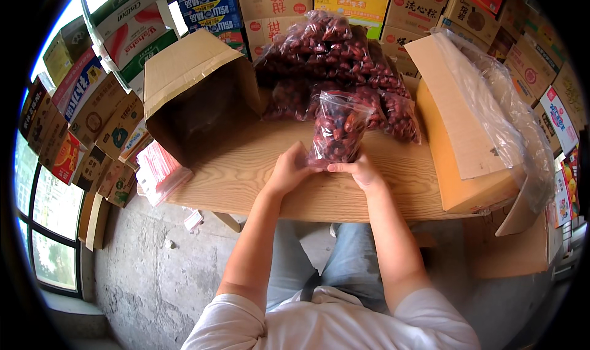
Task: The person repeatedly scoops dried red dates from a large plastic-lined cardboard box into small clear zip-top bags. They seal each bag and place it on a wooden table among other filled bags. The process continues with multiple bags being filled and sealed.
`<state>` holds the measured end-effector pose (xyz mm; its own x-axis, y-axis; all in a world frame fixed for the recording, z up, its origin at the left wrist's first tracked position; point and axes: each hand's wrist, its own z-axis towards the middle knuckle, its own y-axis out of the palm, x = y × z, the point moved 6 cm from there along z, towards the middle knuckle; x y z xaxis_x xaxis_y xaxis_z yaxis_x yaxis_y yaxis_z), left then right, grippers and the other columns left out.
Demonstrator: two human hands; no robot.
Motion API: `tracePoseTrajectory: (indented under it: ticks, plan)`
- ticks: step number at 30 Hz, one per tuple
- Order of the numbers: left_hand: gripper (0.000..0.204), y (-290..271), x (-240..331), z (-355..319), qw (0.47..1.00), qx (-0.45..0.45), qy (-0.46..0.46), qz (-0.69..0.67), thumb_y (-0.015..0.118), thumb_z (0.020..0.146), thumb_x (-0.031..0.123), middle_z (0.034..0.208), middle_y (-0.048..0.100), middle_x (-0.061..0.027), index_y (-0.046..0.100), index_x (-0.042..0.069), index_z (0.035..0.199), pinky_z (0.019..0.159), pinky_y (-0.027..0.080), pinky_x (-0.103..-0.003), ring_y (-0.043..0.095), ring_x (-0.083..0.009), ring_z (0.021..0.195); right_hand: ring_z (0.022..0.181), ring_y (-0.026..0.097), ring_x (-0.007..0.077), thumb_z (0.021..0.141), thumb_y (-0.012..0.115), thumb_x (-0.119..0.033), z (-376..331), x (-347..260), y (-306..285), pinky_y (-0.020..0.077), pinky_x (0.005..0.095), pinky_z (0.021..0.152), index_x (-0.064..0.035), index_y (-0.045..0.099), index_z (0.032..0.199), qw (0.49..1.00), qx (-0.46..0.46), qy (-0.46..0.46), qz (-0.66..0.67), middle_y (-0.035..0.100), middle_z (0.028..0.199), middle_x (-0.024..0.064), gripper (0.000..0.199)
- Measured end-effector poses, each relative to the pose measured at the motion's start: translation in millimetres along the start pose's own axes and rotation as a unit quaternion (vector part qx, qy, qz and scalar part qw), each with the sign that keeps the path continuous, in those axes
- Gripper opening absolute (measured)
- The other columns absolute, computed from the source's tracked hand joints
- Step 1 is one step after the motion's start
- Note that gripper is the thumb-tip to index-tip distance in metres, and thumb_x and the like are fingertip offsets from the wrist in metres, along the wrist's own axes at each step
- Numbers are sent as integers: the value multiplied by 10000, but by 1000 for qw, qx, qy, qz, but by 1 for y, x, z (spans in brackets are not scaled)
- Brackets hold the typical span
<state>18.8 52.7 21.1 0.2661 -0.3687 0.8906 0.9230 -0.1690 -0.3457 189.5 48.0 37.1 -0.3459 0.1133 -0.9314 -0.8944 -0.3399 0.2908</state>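
A clear zip bag of dried red dates (339, 132) stands upright near the middle of the wooden table (246, 193), between my two hands. My left hand (291, 167) closes on its lower left side, its fingers partly hidden by the bag. At the lower right of the bag, my right hand (361, 170) grips the bottom corner with the thumb across the front. Right behind it, a heap of similar filled date bags (332, 52) is piled up at the back of the table.
An open cardboard box (190, 70) lies on its side at the left. Flat red-striped plastic bags (161, 169) lie at the left table edge. A large carton (452, 147) with a plastic liner (491, 98) stands at the right. Stacked cartons (273, 33) line the back.
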Motion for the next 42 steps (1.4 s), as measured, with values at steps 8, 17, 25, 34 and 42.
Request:
tracePoseTrajectory:
  ticks: [8, 17, 25, 34, 42]
  plan:
    - [690, -2, -1, 0, 995, 13, 14, -98, 901, 569, 271, 978, 644, -125, 548, 6, 1099, 839, 477, -326, 605, -184, 942, 1131, 521, 193, 566, 847, -5, 0, -6, 5, 408, 342, 1001, -33, 436, 1284, 1000, -15, -20, 8, 544, 1208, 62, 828]
    - [877, 5, 12, -1, 980, -78, 3, -181, 906, 568, 203, 1179, 595, -111, 447, -17, 1281, 960, 443, -352, 561, -201, 1107, 1181, 502, 215, 463, 944, -211, 3, 11, 8, 412, 352, 1007, 2, 404, 1342, 998, -23, -11, -58, 527, 1276, 106, 1053]
    - [729, -4, 8, -2, 957, 2, -45, -288, 774, 692, -34, 1240, 555, -93, 403, 6, 1319, 995, 436, -346, 538, -191, 1150, 1106, 539, 182, 582, 863, -42, 4, 6, -2, 461, 333, 940, -60, 450, 1317, 996, -22, -48, -66, 561, 1198, 104, 843]
    - [830, -1, 4, -5, 948, -17, -59, -312, 794, 674, -21, 1308, 494, -89, 340, 29, 1367, 1026, 398, -351, 481, -196, 1212, 899, 612, 148, 623, 799, 45, 7, 20, -12, 500, 293, 795, -38, 556, 1081, 987, 12, -27, -159, 641, 965, 61, 525]
    - [841, -4, 4, -4, 957, 15, -10, -289, 849, 644, 54, 1257, 525, -107, 361, 18, 1328, 991, 429, -353, 515, -204, 1165, 849, 608, 135, 603, 816, 34, 4, 8, -3, 503, 287, 744, -35, 572, 996, 979, 31, -29, -197, 639, 922, 55, 467]
